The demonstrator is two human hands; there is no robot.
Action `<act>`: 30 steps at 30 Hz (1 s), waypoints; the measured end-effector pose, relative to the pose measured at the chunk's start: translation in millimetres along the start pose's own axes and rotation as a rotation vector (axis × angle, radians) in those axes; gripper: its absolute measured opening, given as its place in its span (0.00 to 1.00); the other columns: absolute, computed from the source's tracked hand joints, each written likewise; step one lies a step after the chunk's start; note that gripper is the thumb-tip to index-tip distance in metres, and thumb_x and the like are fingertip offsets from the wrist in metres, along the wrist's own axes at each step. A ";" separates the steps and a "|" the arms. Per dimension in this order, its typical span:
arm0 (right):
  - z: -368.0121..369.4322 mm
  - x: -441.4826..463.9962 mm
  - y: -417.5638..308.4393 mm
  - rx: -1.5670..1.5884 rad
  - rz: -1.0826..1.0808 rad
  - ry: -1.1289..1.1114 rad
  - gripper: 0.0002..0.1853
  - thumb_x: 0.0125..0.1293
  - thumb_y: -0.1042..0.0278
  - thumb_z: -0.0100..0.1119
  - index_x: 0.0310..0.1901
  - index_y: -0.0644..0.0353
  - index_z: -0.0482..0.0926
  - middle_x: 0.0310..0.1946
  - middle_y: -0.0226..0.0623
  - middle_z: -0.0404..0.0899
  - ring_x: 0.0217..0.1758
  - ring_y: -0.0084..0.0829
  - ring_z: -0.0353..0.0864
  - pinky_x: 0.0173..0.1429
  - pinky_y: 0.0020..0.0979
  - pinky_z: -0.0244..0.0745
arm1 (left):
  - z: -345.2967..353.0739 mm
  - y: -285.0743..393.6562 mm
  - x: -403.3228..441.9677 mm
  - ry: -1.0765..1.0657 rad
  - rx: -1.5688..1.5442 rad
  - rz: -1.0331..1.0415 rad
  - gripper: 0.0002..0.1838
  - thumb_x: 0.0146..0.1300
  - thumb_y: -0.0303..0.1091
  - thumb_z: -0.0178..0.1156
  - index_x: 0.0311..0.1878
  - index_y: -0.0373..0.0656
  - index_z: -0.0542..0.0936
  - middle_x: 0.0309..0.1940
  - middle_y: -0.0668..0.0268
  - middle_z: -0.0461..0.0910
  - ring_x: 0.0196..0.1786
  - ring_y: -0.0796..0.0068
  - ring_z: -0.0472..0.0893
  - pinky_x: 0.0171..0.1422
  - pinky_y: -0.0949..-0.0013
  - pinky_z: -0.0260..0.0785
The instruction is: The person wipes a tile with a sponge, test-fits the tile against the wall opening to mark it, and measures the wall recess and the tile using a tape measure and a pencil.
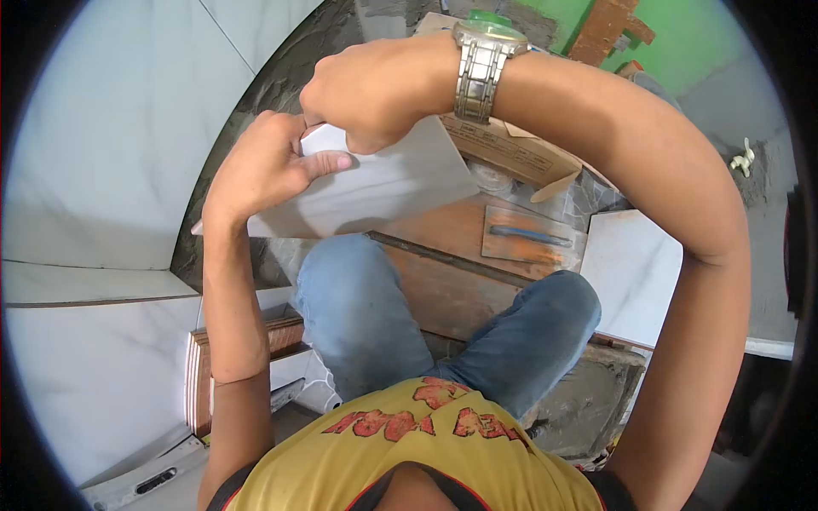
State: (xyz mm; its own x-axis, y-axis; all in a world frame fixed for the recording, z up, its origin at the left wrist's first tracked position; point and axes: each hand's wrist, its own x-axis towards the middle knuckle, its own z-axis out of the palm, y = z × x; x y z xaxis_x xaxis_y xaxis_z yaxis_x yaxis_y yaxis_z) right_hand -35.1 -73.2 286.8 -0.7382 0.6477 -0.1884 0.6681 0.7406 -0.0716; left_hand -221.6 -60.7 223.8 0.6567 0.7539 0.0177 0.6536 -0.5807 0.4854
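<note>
A white, grey-veined tile (392, 183) is held up in front of my knees, tilted. My left hand (268, 166) grips its upper left part, with the thumb lying on the tile's face and the fingers behind it. My right hand (366, 94), with a metal watch (483, 72) on the wrist, is closed at the tile's top edge and touches my left hand. The fingertips of my right hand are curled out of sight, so what they hold there is hidden.
Beyond the tile lies an open cardboard box (511, 157). A trowel with a blue handle (532, 234) rests on a wooden board (443, 223). Another tile (630, 268) stands right of my knees, near a mortar-covered tray (588, 400). A level (149, 481) is at lower left.
</note>
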 end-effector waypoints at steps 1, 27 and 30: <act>3.8 6.0 6.2 0.006 -0.042 0.010 0.13 0.54 0.72 0.66 0.43 0.63 0.86 0.36 0.50 0.87 0.37 0.52 0.87 0.40 0.46 0.82 | 0.9 0.0 0.3 -0.008 0.004 -0.019 0.24 0.55 0.48 0.75 0.42 0.33 0.86 0.19 0.50 0.76 0.20 0.56 0.73 0.30 0.57 0.66; 318.6 -149.3 170.5 -0.142 0.837 0.527 0.21 0.65 0.62 0.61 0.58 0.61 0.78 0.59 0.49 0.77 0.58 0.49 0.78 0.60 0.45 0.75 | 21.0 -60.7 17.6 0.407 -0.141 -0.398 0.22 0.68 0.40 0.64 0.49 0.24 0.82 0.38 0.49 0.87 0.42 0.62 0.86 0.52 0.62 0.74; 324.1 -151.2 168.1 -0.181 0.814 0.654 0.22 0.70 0.60 0.58 0.61 0.62 0.77 0.59 0.48 0.76 0.57 0.49 0.78 0.59 0.45 0.76 | 19.7 -67.5 25.9 0.451 -0.155 -0.458 0.23 0.67 0.41 0.64 0.49 0.25 0.82 0.39 0.49 0.87 0.43 0.63 0.85 0.52 0.62 0.74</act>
State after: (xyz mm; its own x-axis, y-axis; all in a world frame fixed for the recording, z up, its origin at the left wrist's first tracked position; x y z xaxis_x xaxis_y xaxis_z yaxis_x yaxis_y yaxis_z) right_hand 219.0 -104.6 -14.2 -0.0168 0.8910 0.4537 0.9998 0.0209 -0.0042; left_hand -241.3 -8.1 174.2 0.0813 0.9884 0.1282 0.7455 -0.1456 0.6504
